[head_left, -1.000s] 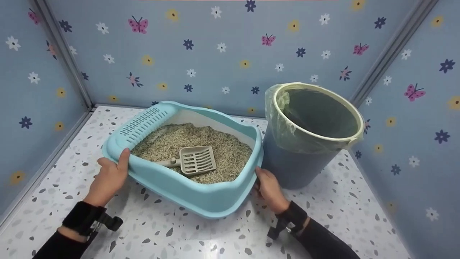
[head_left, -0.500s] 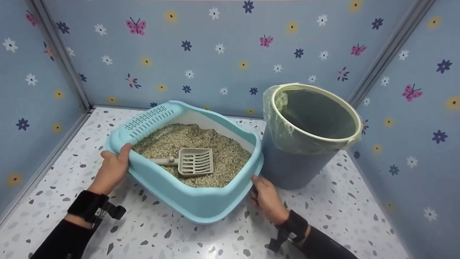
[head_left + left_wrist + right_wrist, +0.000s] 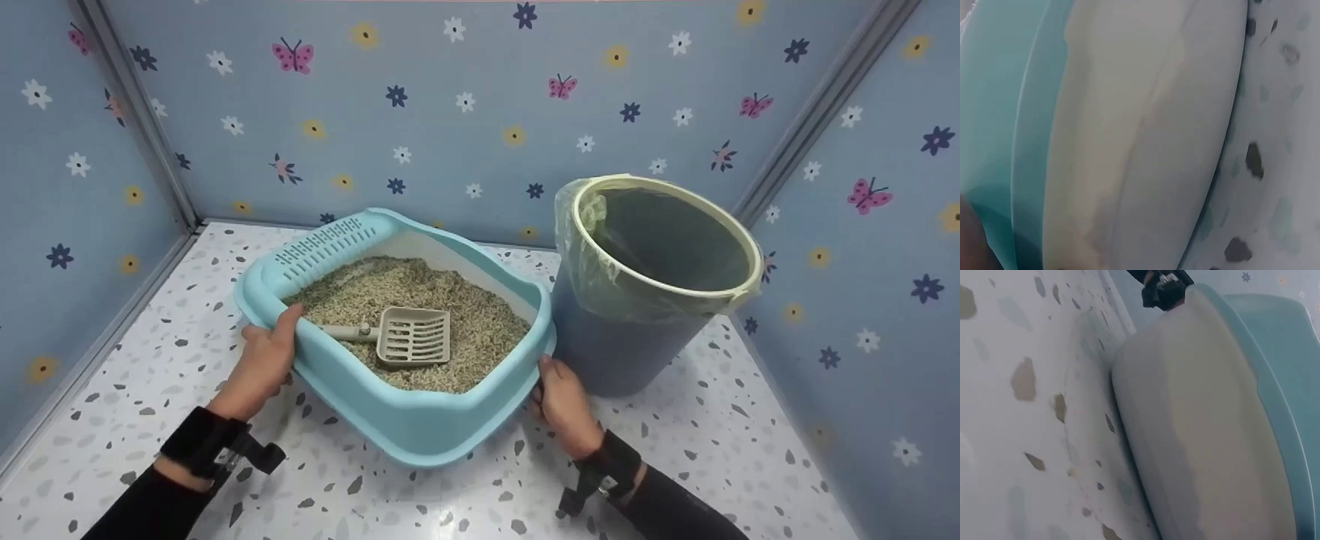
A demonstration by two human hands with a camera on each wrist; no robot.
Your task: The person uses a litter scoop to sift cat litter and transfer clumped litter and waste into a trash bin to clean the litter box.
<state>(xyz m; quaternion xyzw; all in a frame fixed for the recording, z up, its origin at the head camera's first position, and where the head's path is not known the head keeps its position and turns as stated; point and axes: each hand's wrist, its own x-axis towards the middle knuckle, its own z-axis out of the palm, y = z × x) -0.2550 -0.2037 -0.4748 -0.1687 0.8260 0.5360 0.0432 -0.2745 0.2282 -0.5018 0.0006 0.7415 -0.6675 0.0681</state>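
A light blue litter box (image 3: 420, 427) with a white lower part stands at an angle on the speckled surface. Sandy litter (image 3: 405, 277) fills it, and a beige slotted litter scoop (image 3: 414, 336) lies on top, its handle pointing left. My left hand (image 3: 259, 364) grips the near left rim, thumb over the edge and the other fingers mostly hidden beneath. At the right corner my right hand (image 3: 566, 405) holds the lower lip, fingers partly hidden under it. Both wrist views show the white base (image 3: 1151, 135) close against the surface; only a sliver of a hand appears in the left one.
Close to the box's right side stands a dark blue-grey trash bin (image 3: 615, 352) with a pale rim and a translucent yellowish bag liner (image 3: 630, 296). Flower-and-butterfly panels (image 3: 465, 135) enclose the back and both sides.
The litter box has turned, its left end shifting right and its near corner slightly left. My left hand has moved right with the rim; my right hand keeps its hold at the right corner.
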